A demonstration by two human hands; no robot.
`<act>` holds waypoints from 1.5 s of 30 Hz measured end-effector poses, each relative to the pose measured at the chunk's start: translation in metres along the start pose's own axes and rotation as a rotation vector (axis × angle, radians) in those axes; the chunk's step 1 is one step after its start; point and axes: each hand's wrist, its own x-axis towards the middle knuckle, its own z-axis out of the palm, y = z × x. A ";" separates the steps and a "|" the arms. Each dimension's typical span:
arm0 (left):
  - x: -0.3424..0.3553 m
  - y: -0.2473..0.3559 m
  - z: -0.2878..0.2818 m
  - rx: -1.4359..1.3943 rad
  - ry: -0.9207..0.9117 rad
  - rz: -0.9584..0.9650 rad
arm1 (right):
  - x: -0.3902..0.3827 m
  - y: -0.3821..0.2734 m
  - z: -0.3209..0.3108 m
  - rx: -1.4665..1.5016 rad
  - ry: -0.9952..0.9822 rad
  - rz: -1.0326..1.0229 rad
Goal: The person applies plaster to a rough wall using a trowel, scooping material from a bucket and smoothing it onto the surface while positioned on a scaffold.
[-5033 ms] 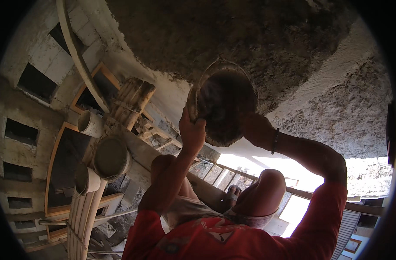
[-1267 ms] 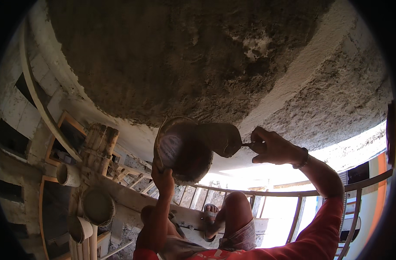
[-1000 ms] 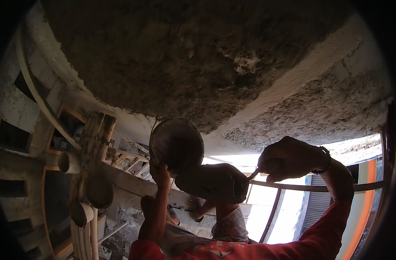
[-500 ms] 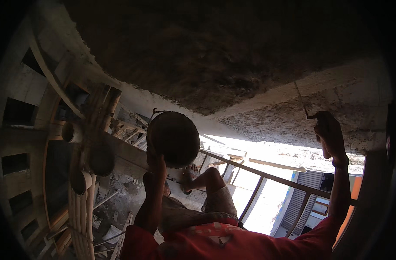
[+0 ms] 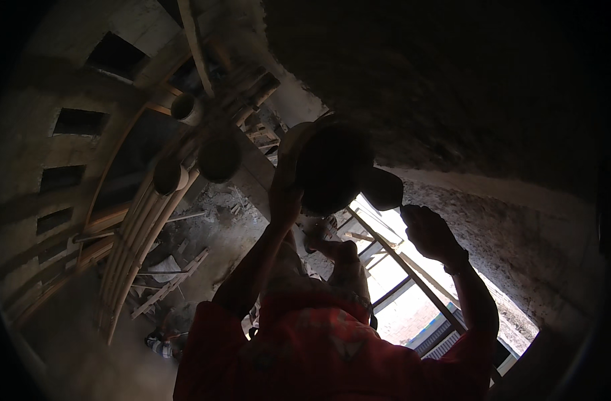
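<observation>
A dark round bucket (image 5: pixel 333 164) is held up in front of me, its mouth toward me. My left hand (image 5: pixel 284 204) is closed on its near left side. My right hand (image 5: pixel 429 234) is closed round the handle of a trowel (image 5: pixel 383 188), whose dark rounded blade reaches to the bucket's right rim. Deep shade hides what is inside the bucket. A rough mortar-like wall surface (image 5: pixel 452 87) rises dark above and to the right of both hands.
Several round containers, one a bucket (image 5: pixel 185 107), stand at left beside long poles (image 5: pixel 135 240). A wall with square openings (image 5: pixel 81 121) lies far left. Below, rubble and boards (image 5: pixel 178 281) cover the ground. A railing (image 5: pixel 412 271) borders the bright gap at right.
My right hand has come down and left from the wall, bringing the trowel to the bucket. The view has turned, so the bucket appears higher and farther right.
</observation>
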 end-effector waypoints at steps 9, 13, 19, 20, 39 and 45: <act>0.015 0.050 -0.047 0.045 0.055 -0.014 | 0.103 -0.031 -0.020 -0.430 0.100 -0.122; 0.016 0.059 -0.065 0.047 0.140 0.090 | 0.118 -0.054 -0.010 -0.177 -0.173 -0.204; 0.018 0.089 -0.081 0.006 0.206 0.139 | 0.109 -0.079 0.010 0.812 -0.495 0.232; 0.020 0.085 -0.083 0.063 0.218 0.203 | 0.104 -0.089 0.008 0.852 -0.473 0.201; -0.001 0.028 -0.169 -0.499 0.569 -0.182 | 0.038 -0.113 -0.113 0.261 -0.169 0.015; -0.060 -0.020 -0.196 -0.420 0.717 -0.375 | 0.022 -0.104 -0.110 0.536 -0.413 -0.344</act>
